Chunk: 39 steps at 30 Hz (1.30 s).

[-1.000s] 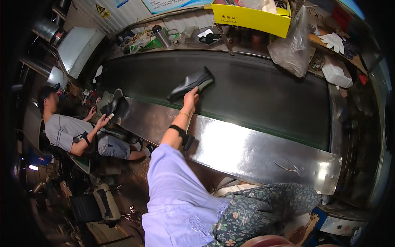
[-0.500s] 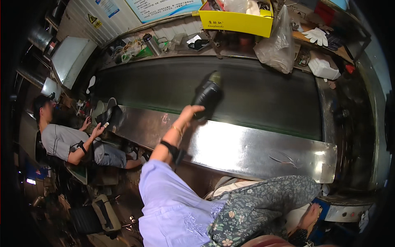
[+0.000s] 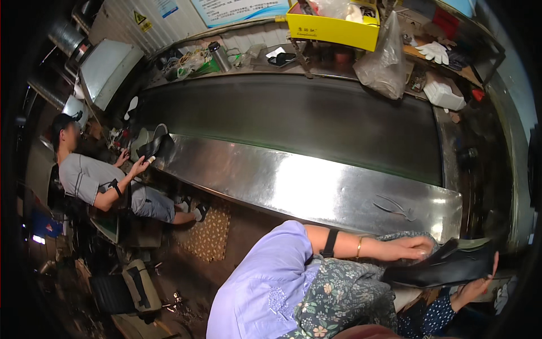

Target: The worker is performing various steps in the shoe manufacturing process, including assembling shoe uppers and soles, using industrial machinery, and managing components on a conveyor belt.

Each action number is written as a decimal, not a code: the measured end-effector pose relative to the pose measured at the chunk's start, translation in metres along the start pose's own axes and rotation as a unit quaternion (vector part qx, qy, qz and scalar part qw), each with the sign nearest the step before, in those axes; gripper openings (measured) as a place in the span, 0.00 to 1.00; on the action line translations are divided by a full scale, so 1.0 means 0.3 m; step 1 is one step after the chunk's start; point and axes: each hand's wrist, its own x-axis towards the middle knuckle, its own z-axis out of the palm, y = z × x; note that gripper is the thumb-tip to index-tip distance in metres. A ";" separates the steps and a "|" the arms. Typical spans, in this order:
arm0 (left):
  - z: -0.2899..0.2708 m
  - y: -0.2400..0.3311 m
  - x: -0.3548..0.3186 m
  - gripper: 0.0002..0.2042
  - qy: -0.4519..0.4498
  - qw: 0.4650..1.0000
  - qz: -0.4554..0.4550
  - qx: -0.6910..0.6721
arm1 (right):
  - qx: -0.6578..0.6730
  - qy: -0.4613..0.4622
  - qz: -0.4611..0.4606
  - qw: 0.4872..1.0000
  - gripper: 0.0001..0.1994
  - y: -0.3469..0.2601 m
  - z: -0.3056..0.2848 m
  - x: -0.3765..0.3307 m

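At the lower right, my right hand (image 3: 474, 289) is wrapped round one end of a black shoe (image 3: 437, 268). Something dull green, which looks like a shoe last, shows at the shoe's opening. My left hand (image 3: 409, 248) reaches across from the left, its fingers curled in above the shoe's other end. What those fingers hold, if anything, is too small to make out. A pair of metal pincers (image 3: 393, 207) lies on the steel ledge (image 3: 254, 169) beyond my left forearm.
A wide dark conveyor belt (image 3: 293, 110) runs behind the ledge. Above it are a yellow box (image 3: 333, 28), a hanging plastic bag (image 3: 381, 65), a thermos (image 3: 219, 55) and a white glove (image 3: 433, 52). On the left, a seated co-worker (image 3: 90, 178) holds a black shoe piece (image 3: 155, 147).
My left hand has swung from over the belt to the lower right. The black shoe it held there is gone from the belt; a black shoe is now in my right hand.
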 end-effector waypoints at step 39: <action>0.001 -0.146 0.354 0.23 0.128 0.959 -0.135 0.213 | -0.559 -0.143 0.028 0.816 0.12 0.358 -0.072 -0.466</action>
